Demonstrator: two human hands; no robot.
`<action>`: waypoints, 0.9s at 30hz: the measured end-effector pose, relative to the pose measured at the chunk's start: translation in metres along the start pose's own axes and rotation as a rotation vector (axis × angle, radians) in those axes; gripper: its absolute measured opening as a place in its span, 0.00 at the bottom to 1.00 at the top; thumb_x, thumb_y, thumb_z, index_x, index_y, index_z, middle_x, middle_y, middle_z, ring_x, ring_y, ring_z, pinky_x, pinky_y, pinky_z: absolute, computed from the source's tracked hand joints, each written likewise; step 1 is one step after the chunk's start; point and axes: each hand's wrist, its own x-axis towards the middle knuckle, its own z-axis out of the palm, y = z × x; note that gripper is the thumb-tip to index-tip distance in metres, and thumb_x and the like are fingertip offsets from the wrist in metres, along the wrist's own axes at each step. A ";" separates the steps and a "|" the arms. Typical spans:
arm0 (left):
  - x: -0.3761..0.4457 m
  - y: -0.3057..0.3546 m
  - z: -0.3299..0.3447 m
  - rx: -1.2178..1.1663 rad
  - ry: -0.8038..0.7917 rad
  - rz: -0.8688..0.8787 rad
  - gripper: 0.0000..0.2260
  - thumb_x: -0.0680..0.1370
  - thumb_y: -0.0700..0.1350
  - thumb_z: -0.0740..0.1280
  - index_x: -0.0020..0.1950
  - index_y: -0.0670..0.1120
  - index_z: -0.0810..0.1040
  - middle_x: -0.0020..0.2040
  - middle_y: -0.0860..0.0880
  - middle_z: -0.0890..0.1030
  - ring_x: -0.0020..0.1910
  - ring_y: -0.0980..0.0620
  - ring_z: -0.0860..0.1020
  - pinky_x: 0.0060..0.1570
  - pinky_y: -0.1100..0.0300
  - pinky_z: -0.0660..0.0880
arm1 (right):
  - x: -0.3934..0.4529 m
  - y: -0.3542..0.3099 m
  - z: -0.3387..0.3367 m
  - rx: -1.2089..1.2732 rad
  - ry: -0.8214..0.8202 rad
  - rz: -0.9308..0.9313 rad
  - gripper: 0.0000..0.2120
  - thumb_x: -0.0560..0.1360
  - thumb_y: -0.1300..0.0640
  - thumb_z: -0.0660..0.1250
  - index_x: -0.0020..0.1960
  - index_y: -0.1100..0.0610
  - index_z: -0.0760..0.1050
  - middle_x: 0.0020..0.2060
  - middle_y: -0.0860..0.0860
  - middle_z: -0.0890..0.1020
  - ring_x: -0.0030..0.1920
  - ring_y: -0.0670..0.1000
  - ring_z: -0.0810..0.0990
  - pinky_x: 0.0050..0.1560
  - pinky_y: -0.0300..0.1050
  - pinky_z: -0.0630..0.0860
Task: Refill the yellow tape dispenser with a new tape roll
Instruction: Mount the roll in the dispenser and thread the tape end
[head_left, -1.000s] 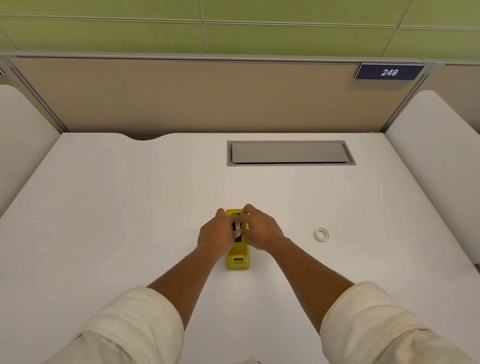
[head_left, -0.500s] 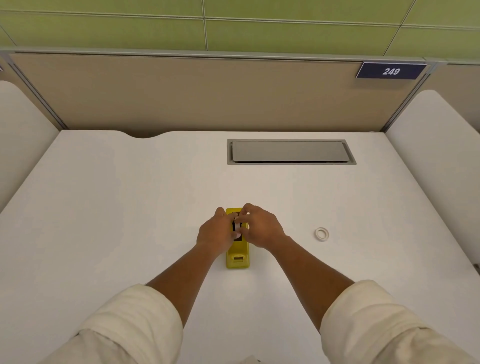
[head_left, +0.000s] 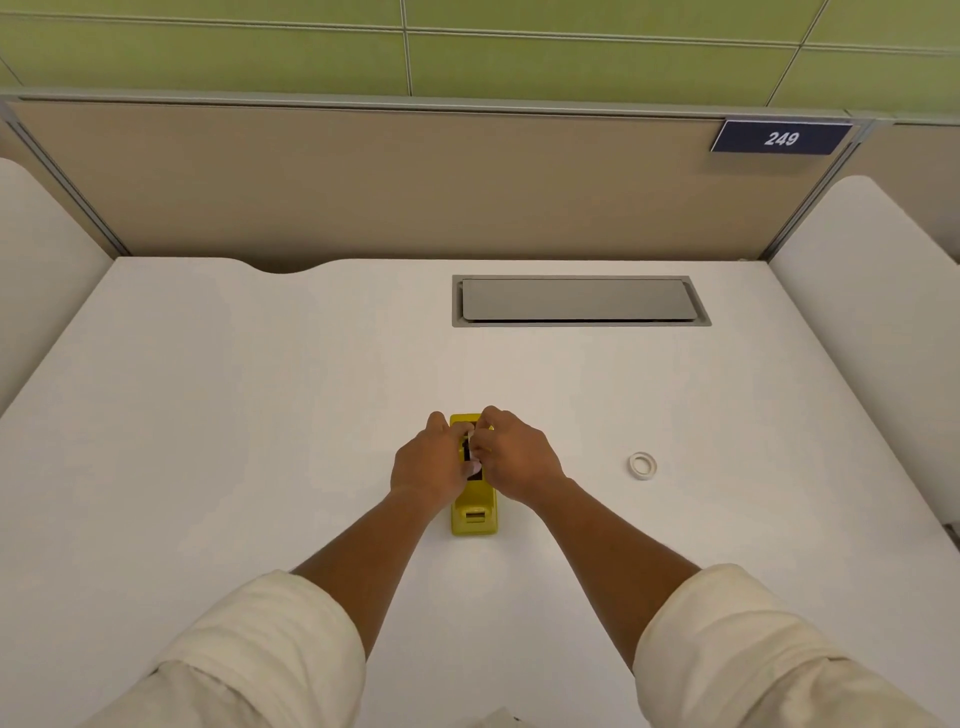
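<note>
White desk (head_left: 260, 441) carries yellow tape dispenser (head_left: 472, 517) mid-desk, left hand (head_left: 428, 462) and right hand (head_left: 514, 457) pinching something small, whitish at its cradle; refill seemingly underway, small tape ring (head_left: 642, 465) lying well apart

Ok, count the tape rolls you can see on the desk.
1 clearly: a small white roll lying flat on the desk, right of the yellow dispenser. Something white sits between the left hand and right hand; possibly another, mostly hidden.
</note>
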 end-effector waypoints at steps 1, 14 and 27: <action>0.000 0.000 0.000 0.008 0.002 0.001 0.20 0.76 0.57 0.67 0.67 0.55 0.71 0.55 0.48 0.70 0.48 0.46 0.79 0.40 0.56 0.72 | 0.000 0.000 0.001 -0.005 -0.003 -0.004 0.07 0.75 0.60 0.62 0.47 0.57 0.79 0.51 0.51 0.75 0.49 0.54 0.74 0.35 0.45 0.67; 0.007 0.000 0.000 0.037 -0.013 0.015 0.16 0.76 0.55 0.68 0.62 0.54 0.75 0.52 0.49 0.70 0.46 0.47 0.77 0.37 0.57 0.67 | 0.000 0.001 0.001 0.030 -0.001 0.039 0.09 0.76 0.57 0.63 0.54 0.53 0.78 0.54 0.49 0.76 0.52 0.52 0.75 0.40 0.46 0.73; 0.011 0.000 -0.001 0.044 -0.032 0.020 0.14 0.75 0.55 0.68 0.59 0.54 0.77 0.47 0.51 0.65 0.39 0.50 0.72 0.36 0.56 0.66 | 0.001 -0.003 0.004 -0.104 -0.001 -0.035 0.06 0.73 0.61 0.64 0.49 0.60 0.75 0.48 0.55 0.73 0.46 0.56 0.73 0.33 0.46 0.62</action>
